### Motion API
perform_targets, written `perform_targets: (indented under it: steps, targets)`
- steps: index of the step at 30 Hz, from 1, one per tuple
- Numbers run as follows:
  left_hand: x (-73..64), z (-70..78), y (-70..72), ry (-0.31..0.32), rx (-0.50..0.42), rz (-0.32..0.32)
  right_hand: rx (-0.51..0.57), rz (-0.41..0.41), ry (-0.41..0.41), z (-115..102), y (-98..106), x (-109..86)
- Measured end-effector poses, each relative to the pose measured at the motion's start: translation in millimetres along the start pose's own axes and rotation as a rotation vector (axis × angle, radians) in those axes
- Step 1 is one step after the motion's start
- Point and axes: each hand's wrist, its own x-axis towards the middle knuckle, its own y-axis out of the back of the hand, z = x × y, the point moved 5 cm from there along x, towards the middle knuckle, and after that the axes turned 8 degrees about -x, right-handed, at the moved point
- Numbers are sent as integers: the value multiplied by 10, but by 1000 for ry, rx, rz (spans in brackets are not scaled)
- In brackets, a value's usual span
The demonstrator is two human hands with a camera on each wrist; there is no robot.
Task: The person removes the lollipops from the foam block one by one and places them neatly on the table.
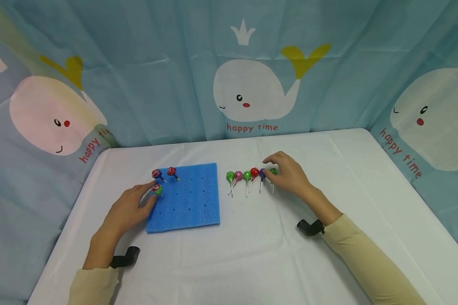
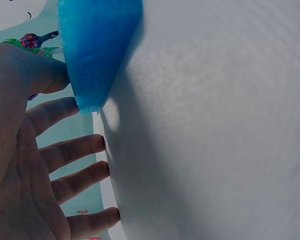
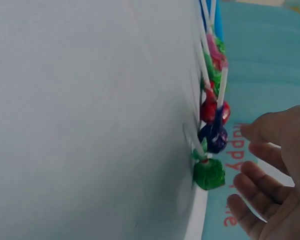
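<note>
The purple lollipop [image 3: 213, 138], stick [image 1: 261, 187] nearward, lies just left of the right hand [image 1: 289, 175], whose fingers [image 3: 260, 183] are parted and empty.

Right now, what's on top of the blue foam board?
Three lollipops stand toward the far left of the blue foam board, which has small holes. The left hand covers part of its left edge; anything beneath is hidden.
</note>
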Motion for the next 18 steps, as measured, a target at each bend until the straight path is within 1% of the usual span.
perform_targets:
  steps: [12, 18]
  targets:
    - [2, 3, -7, -9, 1, 13, 30, 32, 106, -293, -28, 95]
    - [3, -8, -10, -8, 9, 15, 45, 38, 160, -455, -50, 111]
